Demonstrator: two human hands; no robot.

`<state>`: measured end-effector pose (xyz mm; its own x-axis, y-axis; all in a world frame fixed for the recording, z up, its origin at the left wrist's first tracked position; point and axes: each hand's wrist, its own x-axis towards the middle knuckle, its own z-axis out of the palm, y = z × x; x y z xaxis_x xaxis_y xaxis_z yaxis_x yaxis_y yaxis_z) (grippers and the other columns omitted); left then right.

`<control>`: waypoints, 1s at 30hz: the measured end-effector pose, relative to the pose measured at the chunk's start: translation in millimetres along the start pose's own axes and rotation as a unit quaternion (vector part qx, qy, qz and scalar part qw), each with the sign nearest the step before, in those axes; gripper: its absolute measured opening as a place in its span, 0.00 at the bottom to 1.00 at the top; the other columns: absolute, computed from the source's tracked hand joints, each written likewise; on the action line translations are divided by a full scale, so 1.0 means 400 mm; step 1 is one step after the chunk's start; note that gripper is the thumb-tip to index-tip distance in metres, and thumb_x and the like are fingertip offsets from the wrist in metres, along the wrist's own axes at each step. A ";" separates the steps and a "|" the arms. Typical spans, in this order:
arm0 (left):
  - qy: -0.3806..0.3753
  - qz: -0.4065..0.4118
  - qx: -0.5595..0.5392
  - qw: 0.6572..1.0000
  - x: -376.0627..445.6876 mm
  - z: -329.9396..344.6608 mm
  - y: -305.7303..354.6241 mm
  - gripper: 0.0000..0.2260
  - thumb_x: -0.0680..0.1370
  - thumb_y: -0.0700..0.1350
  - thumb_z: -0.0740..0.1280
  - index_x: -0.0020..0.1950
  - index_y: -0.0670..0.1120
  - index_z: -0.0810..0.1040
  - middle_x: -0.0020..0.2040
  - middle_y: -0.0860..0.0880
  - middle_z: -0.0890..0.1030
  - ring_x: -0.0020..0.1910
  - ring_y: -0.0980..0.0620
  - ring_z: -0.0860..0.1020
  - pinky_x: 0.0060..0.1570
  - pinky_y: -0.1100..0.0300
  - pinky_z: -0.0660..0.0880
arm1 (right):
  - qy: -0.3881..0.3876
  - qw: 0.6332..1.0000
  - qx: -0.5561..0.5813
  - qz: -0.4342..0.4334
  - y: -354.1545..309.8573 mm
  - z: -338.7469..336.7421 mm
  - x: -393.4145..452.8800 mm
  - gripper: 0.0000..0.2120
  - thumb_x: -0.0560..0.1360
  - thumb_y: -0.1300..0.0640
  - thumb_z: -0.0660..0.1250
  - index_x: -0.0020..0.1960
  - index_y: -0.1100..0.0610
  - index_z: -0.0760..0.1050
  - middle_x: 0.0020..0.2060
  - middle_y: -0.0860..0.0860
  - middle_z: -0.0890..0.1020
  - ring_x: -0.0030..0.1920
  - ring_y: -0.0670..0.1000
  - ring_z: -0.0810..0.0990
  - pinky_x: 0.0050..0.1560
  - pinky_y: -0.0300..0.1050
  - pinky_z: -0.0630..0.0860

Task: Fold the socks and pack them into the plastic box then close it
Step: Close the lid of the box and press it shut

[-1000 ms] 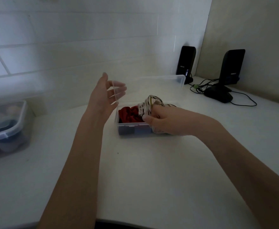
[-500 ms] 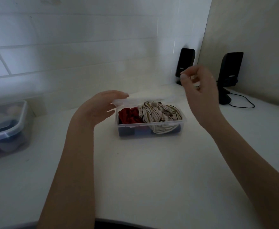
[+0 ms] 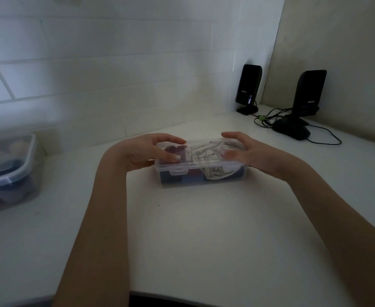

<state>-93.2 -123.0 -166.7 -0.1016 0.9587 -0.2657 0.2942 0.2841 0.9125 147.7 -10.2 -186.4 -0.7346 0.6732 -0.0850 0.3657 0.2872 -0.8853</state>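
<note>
A small clear plastic box point(image 3: 182, 180) stands on the white table in the middle of the head view. Its clear lid point(image 3: 201, 161) lies down over the top, with two front latch tabs showing. Inside are red socks point(image 3: 175, 150), cream striped socks point(image 3: 208, 151) bulging toward the front, and dark blue ones point(image 3: 173, 179) at the bottom. My left hand point(image 3: 147, 151) grips the lid's left end, thumb on top near the front. My right hand point(image 3: 246, 151) grips the right end the same way.
A larger clear container point(image 3: 9, 171) with a blue-clipped lid stands at the left edge of the table. Two black speakers point(image 3: 248, 89) point(image 3: 304, 103) with cables stand at the back right by the tiled wall. Bare table lies in front of the box.
The lid stood upright a second ago, then came down over the box. My right hand left the striped socks, lifted, and now rests on the lid's right end.
</note>
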 end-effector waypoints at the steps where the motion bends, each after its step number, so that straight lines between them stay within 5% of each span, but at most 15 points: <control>1: -0.002 -0.007 0.002 1.000 0.000 0.002 0.001 0.18 0.70 0.35 0.73 0.54 0.54 0.81 0.60 0.49 0.75 0.60 0.45 0.75 0.61 0.50 0.75 | 0.004 1.000 -0.007 0.000 0.004 0.000 0.004 0.40 0.62 0.40 0.72 0.71 0.43 0.62 0.65 0.47 0.70 0.62 0.51 0.74 0.68 0.50 0.68; 6: 0.002 -0.019 0.023 1.000 0.003 0.006 0.005 0.19 0.70 0.36 0.73 0.53 0.57 0.81 0.64 0.48 0.73 0.61 0.46 0.74 0.60 0.51 0.75 | 0.013 0.999 -0.038 -0.017 0.012 0.002 0.012 0.33 0.70 0.44 0.69 0.72 0.43 0.61 0.64 0.47 0.71 0.60 0.50 0.75 0.65 0.47 0.70; 10: -0.009 -0.001 0.042 0.999 0.003 0.012 0.000 0.20 0.69 0.39 0.74 0.55 0.60 0.80 0.65 0.48 0.72 0.61 0.46 0.74 0.60 0.53 0.75 | 0.001 0.997 -0.057 -0.049 0.024 -0.002 0.000 0.40 0.64 0.41 0.72 0.72 0.42 0.59 0.64 0.45 0.69 0.61 0.47 0.73 0.62 0.40 0.69; 13: -0.001 0.022 0.095 0.995 -0.001 0.013 -0.001 0.24 0.62 0.48 0.79 0.55 0.64 0.78 0.67 0.51 0.71 0.64 0.48 0.72 0.64 0.55 0.72 | -0.026 0.995 -0.069 -0.066 0.041 -0.013 -0.008 0.44 0.64 0.51 0.77 0.73 0.41 0.57 0.65 0.46 0.68 0.62 0.45 0.72 0.62 0.36 0.70; 18: 0.013 0.039 0.365 0.930 0.000 0.019 0.003 0.44 0.59 0.56 0.79 0.70 0.67 0.60 0.73 0.53 0.58 0.71 0.48 0.60 0.70 0.56 0.59 | -0.008 0.994 -0.069 -0.088 0.058 -0.015 0.000 0.40 0.66 0.54 0.76 0.72 0.43 0.60 0.63 0.42 0.71 0.60 0.39 0.72 0.57 0.31 0.70; 25: 0.044 0.028 0.403 0.914 0.009 0.032 0.001 0.46 0.60 0.60 0.74 0.73 0.67 0.53 0.75 0.53 0.53 0.73 0.44 0.56 0.73 0.47 0.56 | 0.020 0.989 -0.050 -0.137 0.060 0.000 0.012 0.25 0.72 0.58 0.71 0.68 0.48 0.71 0.65 0.47 0.74 0.62 0.44 0.75 0.57 0.30 0.73; 28: 0.091 -0.033 0.482 0.871 -0.002 0.063 0.003 0.43 0.69 0.56 0.71 0.74 0.66 0.45 0.79 0.51 0.41 0.76 0.40 0.42 0.71 0.35 0.46 | 0.079 0.981 -0.116 -0.132 0.067 0.023 0.027 0.22 0.74 0.53 0.68 0.66 0.40 0.71 0.77 0.54 0.57 0.76 0.52 0.52 0.70 0.40 0.62; 30: 0.161 -0.042 0.544 0.823 -0.004 0.114 0.004 0.42 0.71 0.54 0.68 0.76 0.59 0.43 0.78 0.49 0.39 0.75 0.39 0.35 0.66 0.28 0.39 | 0.159 0.940 -0.258 -0.158 0.060 0.057 0.036 0.20 0.77 0.53 0.64 0.67 0.39 0.69 0.78 0.52 0.43 0.76 0.51 0.39 0.73 0.49 0.48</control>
<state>-49.3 -123.6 -178.9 -0.3594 0.9313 -0.0584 0.9318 0.3616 0.0315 132.9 -9.2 -219.1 -0.6755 0.6443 0.3587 0.4460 0.7443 -0.4971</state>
